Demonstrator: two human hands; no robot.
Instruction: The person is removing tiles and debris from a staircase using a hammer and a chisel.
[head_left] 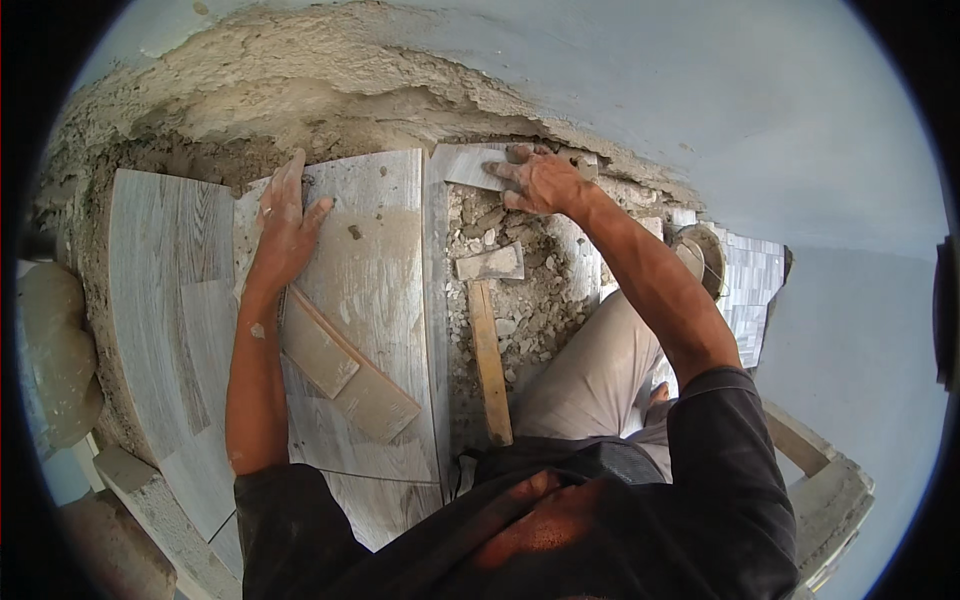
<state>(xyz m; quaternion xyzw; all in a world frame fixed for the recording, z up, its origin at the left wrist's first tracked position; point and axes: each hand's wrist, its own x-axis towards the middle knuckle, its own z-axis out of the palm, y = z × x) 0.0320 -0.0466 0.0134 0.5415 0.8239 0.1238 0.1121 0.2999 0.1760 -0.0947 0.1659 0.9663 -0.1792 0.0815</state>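
Clock read from centre of view, noon at top.

9 o'clock, far edge: rounded, lumpy tan object, material unclear. Next, long grey wood-grain planks, smooth, streaked, their outer edge bowed by the lens. 8 o'clock, beyond them: rough grey concrete block.

Near 10: left hand, dusty, fingers extended and close together, thumb spread; lies palm down at the upper part of a broad pale-grey wood-grain slab, touching it, holding nothing that shows. Slab smeared with beige dust, a few dark crumbs. 8 o'clock, on the slab: two flat, dusty beige strips, straight-sided, lying slantwise, touching. 11 o'clock: broken plaster, crumbly, hollowed.

12 o'clock: small grey streaked cut piece, flat, at the rubble's upper edge. Right hand, toward 1, has bent, somewhat spread fingers over its right end; underside hidden, cannot tell whether it grips. Below: loose grey-white rubble, angular; pale flat fragment on it; yellowish wooden batten toward 6.

Near 3: round dusty bucket, then grey mosaic-patterned surface, small oblongs. Smooth blue-grey wall beyond.
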